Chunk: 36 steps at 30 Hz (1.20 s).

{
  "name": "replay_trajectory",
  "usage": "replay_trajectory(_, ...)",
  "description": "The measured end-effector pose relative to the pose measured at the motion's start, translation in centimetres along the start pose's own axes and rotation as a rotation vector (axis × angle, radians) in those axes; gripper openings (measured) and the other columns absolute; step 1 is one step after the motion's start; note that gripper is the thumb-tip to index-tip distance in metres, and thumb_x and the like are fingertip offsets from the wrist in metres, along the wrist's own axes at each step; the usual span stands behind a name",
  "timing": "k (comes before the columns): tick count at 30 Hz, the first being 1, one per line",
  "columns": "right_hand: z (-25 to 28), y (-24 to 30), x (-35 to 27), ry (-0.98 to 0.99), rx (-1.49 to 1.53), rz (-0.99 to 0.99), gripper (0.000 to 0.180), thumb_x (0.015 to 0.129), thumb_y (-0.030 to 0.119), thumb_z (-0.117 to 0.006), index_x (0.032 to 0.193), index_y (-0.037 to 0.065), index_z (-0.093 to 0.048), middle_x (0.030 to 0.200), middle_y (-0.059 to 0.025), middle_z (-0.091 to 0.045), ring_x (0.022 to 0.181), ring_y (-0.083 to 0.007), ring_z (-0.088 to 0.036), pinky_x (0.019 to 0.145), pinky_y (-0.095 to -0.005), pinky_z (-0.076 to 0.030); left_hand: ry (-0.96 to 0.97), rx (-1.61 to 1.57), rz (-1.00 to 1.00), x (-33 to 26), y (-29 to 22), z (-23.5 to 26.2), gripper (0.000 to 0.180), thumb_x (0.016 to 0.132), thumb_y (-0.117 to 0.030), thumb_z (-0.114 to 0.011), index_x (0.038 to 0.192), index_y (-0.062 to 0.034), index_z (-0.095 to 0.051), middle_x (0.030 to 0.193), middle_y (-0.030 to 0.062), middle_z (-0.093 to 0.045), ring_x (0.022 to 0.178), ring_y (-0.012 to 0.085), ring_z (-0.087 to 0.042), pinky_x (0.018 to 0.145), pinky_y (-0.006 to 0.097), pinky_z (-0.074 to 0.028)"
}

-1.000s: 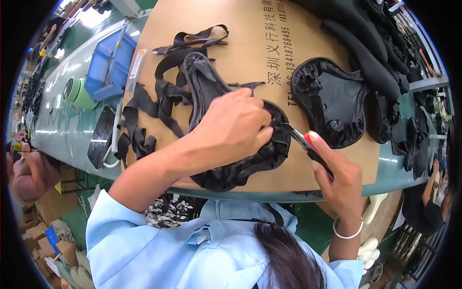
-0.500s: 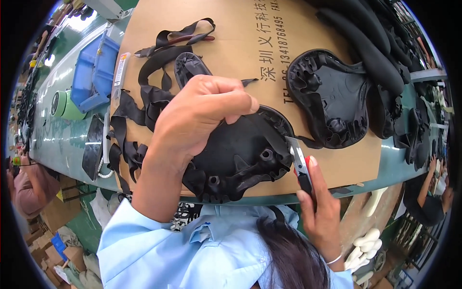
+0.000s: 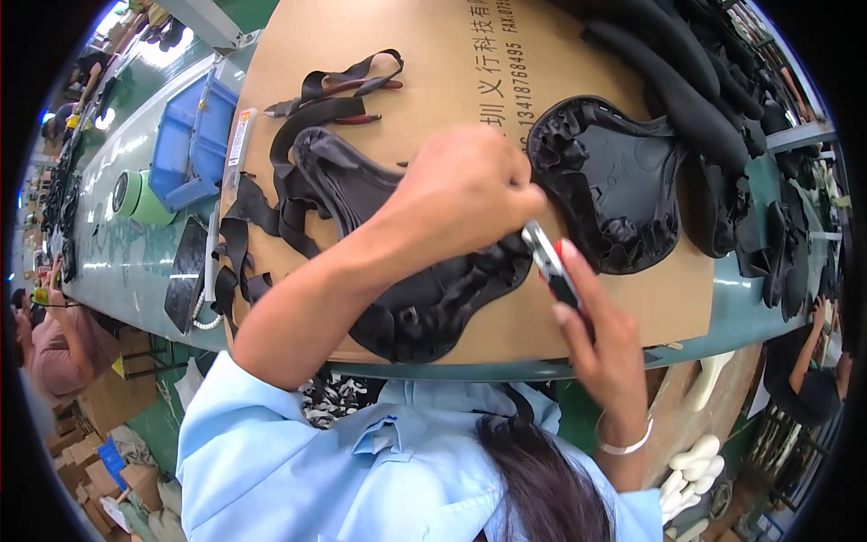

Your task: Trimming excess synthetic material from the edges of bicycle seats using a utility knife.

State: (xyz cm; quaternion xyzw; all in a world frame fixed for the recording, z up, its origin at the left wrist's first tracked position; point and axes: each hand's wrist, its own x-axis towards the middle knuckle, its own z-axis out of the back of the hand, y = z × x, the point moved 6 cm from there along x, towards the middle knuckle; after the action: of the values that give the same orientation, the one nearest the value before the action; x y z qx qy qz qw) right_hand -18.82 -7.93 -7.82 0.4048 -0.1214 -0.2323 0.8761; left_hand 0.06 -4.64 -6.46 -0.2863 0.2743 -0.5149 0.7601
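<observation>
My right hand (image 3: 607, 348) grips a utility knife (image 3: 553, 271) with a silver, red and black body, its tip end close to my left hand. My left hand (image 3: 470, 185) is closed in a fist above a black moulded panel (image 3: 424, 312). What its fingers pinch is hidden. The panel's rim is wrapped in wrinkled black sheet, and my left hand and forearm cover its middle. A second black panel (image 3: 628, 172), with gathered material inside its rim, lies just to the right.
Black fabric strips (image 3: 293, 212) and a red-handled tool (image 3: 348, 88) lie at the left on the cardboard sheet (image 3: 424, 27). A blue bin (image 3: 192, 140) and a green round object (image 3: 140, 197) stand beyond. Black padded parts (image 3: 668, 81) are piled at far right.
My left hand has moved right, toward the knife. The knife has shifted slightly up and left with my right hand. The near panel has turned and slid a little left.
</observation>
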Motion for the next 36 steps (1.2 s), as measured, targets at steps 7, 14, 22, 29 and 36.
replay_trajectory(7, -2.6, 0.0, -3.2, -0.121, 0.199, -0.22, 0.055, 0.091, 0.005, -0.056, 0.143, 0.006, -0.037, 0.125, -0.0239, -0.057, 0.103, -0.038, -0.063, 0.082, -0.0366, -0.051, -0.227, -1.369, -0.242, 0.5, -1.1, 2.2, 0.017, 0.09, -0.016, -0.059, 0.08, -0.0025, -0.062, 0.072, -0.0011, -0.058, 0.064, 0.0049, -0.049, 0.064, 0.023, -0.04)
replay_trajectory(14, -1.2, 1.3, -4.9, 0.038, 0.076, -0.216, 0.052, 0.086, 0.008, -0.062, 0.136, 0.006, -0.048, 0.094, -0.0189, -0.068, 0.067, -0.0307, -0.067, 0.061, -0.0356, -0.051, -0.224, -1.117, -0.348, -2.0, -1.7, 4.6, 0.021, 0.09, -0.024, -0.057, 0.087, -0.0035, -0.058, 0.081, 0.0039, -0.058, 0.079, 0.0147, -0.058, 0.072, 0.032, -0.05)
replay_trajectory(22, 0.8, 0.6, 0.1, 0.151, -0.114, -0.111, 0.049, 0.087, 0.012, -0.06, 0.135, 0.014, -0.051, 0.073, -0.0123, -0.065, 0.05, -0.02, -0.054, 0.05, -0.0303, -0.042, -0.301, 0.434, -0.674, -3.6, -1.5, -0.3, 0.017, 0.063, -0.012, -0.068, 0.064, -0.0058, -0.053, 0.065, 0.006, -0.048, 0.075, 0.0274, -0.049, 0.075, 0.038, -0.037)
replay_trajectory(29, -2.2, 0.4, -4.6, 0.042, 0.236, -0.313, 0.05, 0.09, 0.013, -0.059, 0.138, 0.008, -0.046, 0.111, -0.0181, -0.066, 0.081, -0.0306, -0.07, 0.071, -0.0321, -0.053, -0.841, 0.171, -0.711, -3.0, 0.3, 2.4, 0.016, 0.065, -0.011, -0.067, 0.057, -0.0059, -0.054, 0.064, 0.0046, -0.047, 0.072, 0.023, -0.045, 0.071, 0.036, -0.033)
replay_trajectory(36, -1.9, 2.5, -5.7, -0.075, 0.012, -0.163, 0.051, 0.089, 0.011, -0.058, 0.138, 0.01, -0.046, 0.099, -0.017, -0.068, 0.068, -0.0211, -0.066, 0.063, -0.0289, -0.05, -0.668, -0.796, 0.121, -1.0, 7.0, 3.1, 0.019, 0.09, -0.019, -0.062, 0.09, -0.0008, -0.069, 0.08, -0.0035, -0.05, 0.078, 0.0074, -0.045, 0.07, 0.019, -0.035)
